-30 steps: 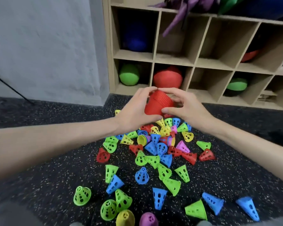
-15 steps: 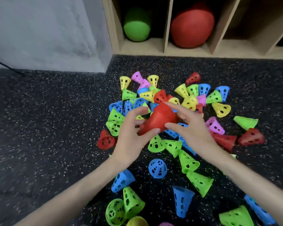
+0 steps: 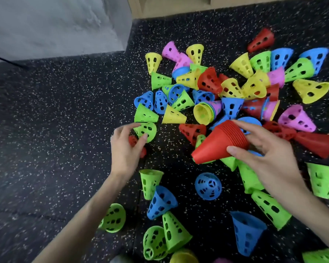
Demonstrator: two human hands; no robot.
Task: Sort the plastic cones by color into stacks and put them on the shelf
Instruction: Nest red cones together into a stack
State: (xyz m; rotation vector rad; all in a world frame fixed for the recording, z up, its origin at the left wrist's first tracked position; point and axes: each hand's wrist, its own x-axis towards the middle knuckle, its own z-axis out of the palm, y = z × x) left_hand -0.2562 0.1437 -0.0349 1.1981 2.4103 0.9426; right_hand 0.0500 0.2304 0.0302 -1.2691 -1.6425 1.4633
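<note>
My right hand (image 3: 264, 154) grips a stack of nested red cones (image 3: 213, 147), held tilted above the floor with its narrow end pointing lower left. My left hand (image 3: 123, 150) is down at the floor to the left, its fingers and thumb curled round a single red cone (image 3: 132, 140) that is mostly hidden beneath the palm. A green cone (image 3: 147, 130) lies right next to those fingers. Loose perforated cones in red, blue, green, yellow and pink are scattered in a pile (image 3: 234, 88) beyond and around both hands.
The wooden base of the shelf (image 3: 179, 8) runs along the top edge. A grey wall (image 3: 55, 25) fills the upper left. Speckled black rubber floor (image 3: 55, 139) stretches to the left of the pile. More green and blue cones (image 3: 161, 202) lie near my forearms.
My left hand has let go of the red stack and dropped left onto a single red cone on the floor. My right hand alone now holds the stack. The view has tilted down.
</note>
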